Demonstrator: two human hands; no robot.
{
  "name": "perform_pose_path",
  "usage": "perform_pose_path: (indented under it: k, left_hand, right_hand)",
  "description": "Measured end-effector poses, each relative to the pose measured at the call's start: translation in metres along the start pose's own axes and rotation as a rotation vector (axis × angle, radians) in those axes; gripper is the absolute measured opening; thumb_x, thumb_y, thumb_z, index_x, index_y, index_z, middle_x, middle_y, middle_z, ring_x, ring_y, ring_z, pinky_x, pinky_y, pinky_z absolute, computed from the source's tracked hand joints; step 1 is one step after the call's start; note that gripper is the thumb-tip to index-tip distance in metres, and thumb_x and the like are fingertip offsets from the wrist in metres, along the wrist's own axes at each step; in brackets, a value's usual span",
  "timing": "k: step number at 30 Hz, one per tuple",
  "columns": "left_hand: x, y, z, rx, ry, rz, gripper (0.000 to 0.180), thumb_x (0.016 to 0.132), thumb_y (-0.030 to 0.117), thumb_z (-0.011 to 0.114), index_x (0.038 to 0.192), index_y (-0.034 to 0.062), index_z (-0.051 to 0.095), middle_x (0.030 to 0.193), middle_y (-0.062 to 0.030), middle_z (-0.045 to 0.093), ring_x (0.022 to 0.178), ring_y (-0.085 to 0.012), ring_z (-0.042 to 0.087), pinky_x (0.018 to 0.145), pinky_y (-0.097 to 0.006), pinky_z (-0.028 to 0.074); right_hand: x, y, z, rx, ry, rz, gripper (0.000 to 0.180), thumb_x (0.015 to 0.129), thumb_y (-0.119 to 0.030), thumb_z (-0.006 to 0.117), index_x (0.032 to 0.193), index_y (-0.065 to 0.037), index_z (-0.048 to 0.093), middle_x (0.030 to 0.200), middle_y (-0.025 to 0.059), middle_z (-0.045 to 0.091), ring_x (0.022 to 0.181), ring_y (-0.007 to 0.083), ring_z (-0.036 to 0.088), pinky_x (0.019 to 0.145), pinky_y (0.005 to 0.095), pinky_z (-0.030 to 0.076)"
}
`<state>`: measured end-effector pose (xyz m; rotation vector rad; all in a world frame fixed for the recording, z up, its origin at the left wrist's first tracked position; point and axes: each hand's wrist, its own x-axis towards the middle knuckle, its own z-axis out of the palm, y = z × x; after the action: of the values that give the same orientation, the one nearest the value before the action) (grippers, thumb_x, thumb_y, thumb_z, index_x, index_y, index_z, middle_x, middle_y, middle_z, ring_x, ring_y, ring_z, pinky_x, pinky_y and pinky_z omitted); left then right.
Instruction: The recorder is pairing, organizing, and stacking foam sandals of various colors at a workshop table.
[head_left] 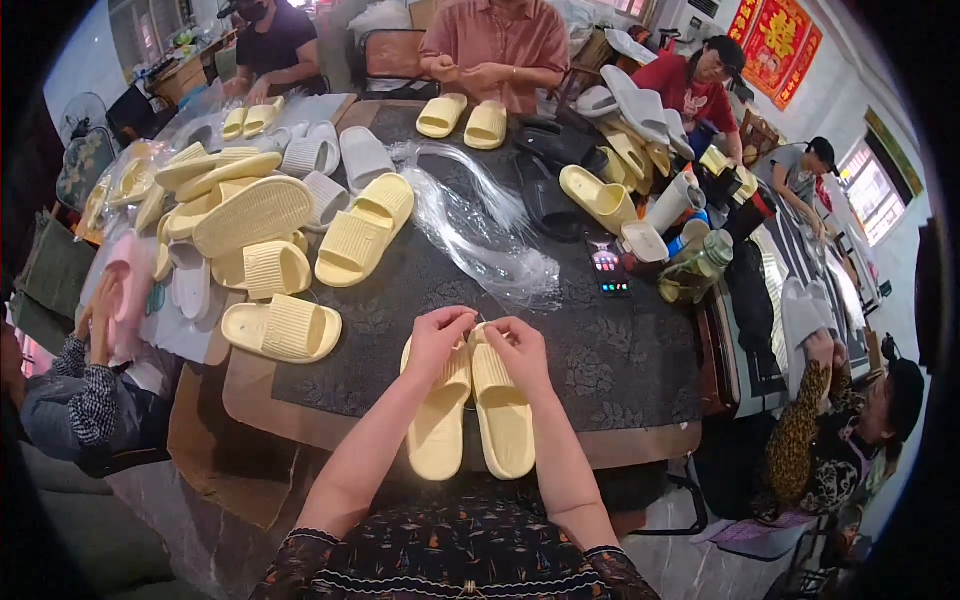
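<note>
Above the yellow slippers [508, 437], the left hand [438, 342] and right hand [520, 352] pinch a thin strand [478, 316].

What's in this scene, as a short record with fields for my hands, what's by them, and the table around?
Left hand: fingers bent over the far end of the left slipper
Right hand: fingers bent over the far end of the right slipper
At fingertips: too small to tell
Pair: yellow, side by side
Ahead: clear plastic strands on a dark tablecloth
Table, left: slipper pile, mostly yellow, some gray
Table, right: lit phone, glass jar
</note>
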<state>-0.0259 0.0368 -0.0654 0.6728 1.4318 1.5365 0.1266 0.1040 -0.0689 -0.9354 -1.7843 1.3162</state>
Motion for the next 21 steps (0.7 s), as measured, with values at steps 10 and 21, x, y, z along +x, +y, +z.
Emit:
perform_pose_path:
  k: [10, 21]
  left_hand:
    - [-0.0013, -0.0035, 0.0011, -0.022, -0.034, 0.047, 0.017, 0.091, 0.016, 0.067, 0.099, 0.0010, 0.070, 0.085, 0.0014, 0.064, 0.077, -0.0056, 0.056, 0.067, -0.022, 0.047]
    - [-0.0028, -0.0017, 0.0012, 0.039, -0.020, 0.083, 0.020, 0.089, 0.016, 0.067, 0.101, -0.0007, 0.070, 0.087, 0.0001, 0.066, 0.080, -0.0072, 0.058, 0.073, -0.022, 0.046]
  right_hand:
    - [-0.0014, -0.0041, 0.0009, -0.080, -0.009, 0.046, 0.015, 0.086, -0.017, 0.069, 0.094, -0.005, 0.071, 0.076, -0.0031, 0.066, 0.060, 0.0033, 0.046, 0.057, 0.0229, 0.041]
    - [-0.0023, -0.0100, -0.0004, -0.093, -0.020, 0.057, 0.016, 0.085, -0.018, 0.070, 0.090, -0.004, 0.069, 0.074, -0.0023, 0.066, 0.061, 0.0039, 0.047, 0.057, 0.0235, 0.041]
